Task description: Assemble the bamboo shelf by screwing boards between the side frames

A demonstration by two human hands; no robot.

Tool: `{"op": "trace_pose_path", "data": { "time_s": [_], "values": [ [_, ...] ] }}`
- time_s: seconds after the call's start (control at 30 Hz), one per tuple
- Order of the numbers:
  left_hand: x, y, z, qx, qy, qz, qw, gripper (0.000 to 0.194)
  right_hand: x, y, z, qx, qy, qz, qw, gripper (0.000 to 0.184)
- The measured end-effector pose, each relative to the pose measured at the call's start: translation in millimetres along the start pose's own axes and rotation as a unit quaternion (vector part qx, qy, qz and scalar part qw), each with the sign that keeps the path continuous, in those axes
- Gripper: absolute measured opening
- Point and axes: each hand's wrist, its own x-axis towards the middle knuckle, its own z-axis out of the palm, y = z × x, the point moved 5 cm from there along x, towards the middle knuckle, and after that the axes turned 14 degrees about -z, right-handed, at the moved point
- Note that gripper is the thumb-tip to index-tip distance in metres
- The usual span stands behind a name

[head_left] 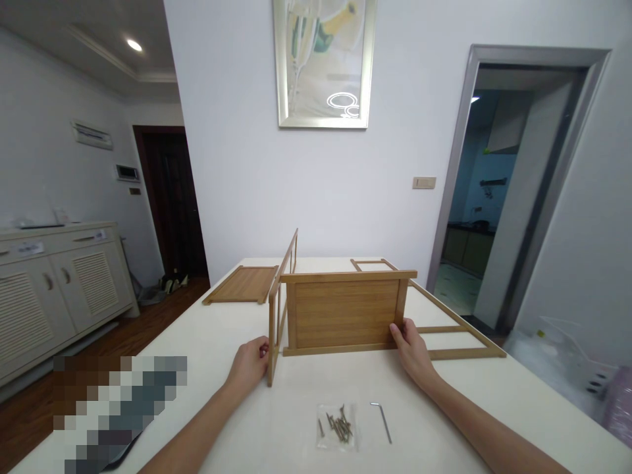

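- Brown rect. wooden panel (346,314) w/ border rails stands on a long edge on glossy white table (296,401), btwn left hand (250,364) & right hand (413,345); long axis runs L–R, broad face turned to near side.
- Right hand pinches its R end, low down: thumb on near face, other fingers mostly hidden behind.
- Left hand holds near end of slim brown wooden ladder-like frame (272,342), fingers curled in at the post; exact fingertip contact partly hidden.
- That frame is upright, long axis near–far, so approx. perp. to panel, at panel's L end.
- Key relation: panel's L end vs frame's R side. Left hand is closer to that corner, on its near-L side; right hand is at opp. end. Touching or slight gap there: can't tell.
- Near, centre: clear plastic bag (322,442) w/ brass-coloured metal screws (340,426); just R, silver L-shaped metal hex key (384,421).
- Far L: flat brown wooden panel (244,283). R: flat open brown wooden frame (442,329), partly hidden.
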Motion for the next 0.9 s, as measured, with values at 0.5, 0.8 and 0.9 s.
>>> {"op": "trace_pose_path", "data": {
  "time_s": [0.5, 0.8, 0.9],
  "values": [
    [1.8, -1.9, 1.3, -0.011, 0.002, -0.001, 1.000, 0.024, 1.0, -2.2, 1.3, -0.002, -0.007, -0.007, 1.000, 0.032],
    [-1.0, 1.5, -1.0, -0.018, 0.004, 0.004, 1.000, 0.025, 0.6, -5.1, 0.6, -0.010, -0.004, -0.014, 1.000, 0.033],
    [-1.2, 2.2, -0.9, -0.018, 0.003, 0.006, 1.000, 0.024, 0.5, -4.8, 0.9, -0.010, -0.005, -0.015, 1.000, 0.033]
  ]
}}
